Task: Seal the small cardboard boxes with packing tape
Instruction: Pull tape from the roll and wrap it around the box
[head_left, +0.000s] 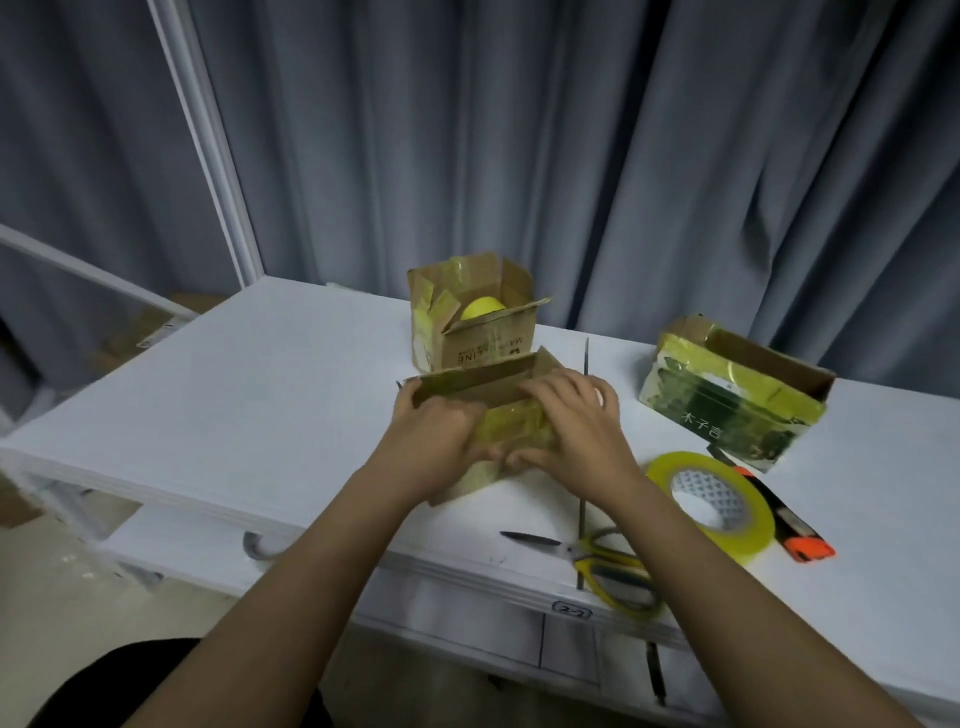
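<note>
Setting: grey curtains hang behind a white table; my head camera looks down at it.
Landmark: the small box I hold, at the middle of the table's near part, its far flap standing up.
Left hand: my left hand curls round the box's left side, gripping it.
Right hand: my right hand lies over the box's right top, fingers bent onto it, holding it.
Step, as I judge it: closing the flaps before taping. I should press them flat and flush, keep one hand on them, then lay tape along the seam.
Boxes: three. Behind mine, an open box with a yellow ball inside; to the right of mine, a green printed box, open.
Tape: one yellow roll, near right of my box.
Cutters: one pair of yellow-handled scissors, nearer me than my box; one orange knife beside the roll.
</note>
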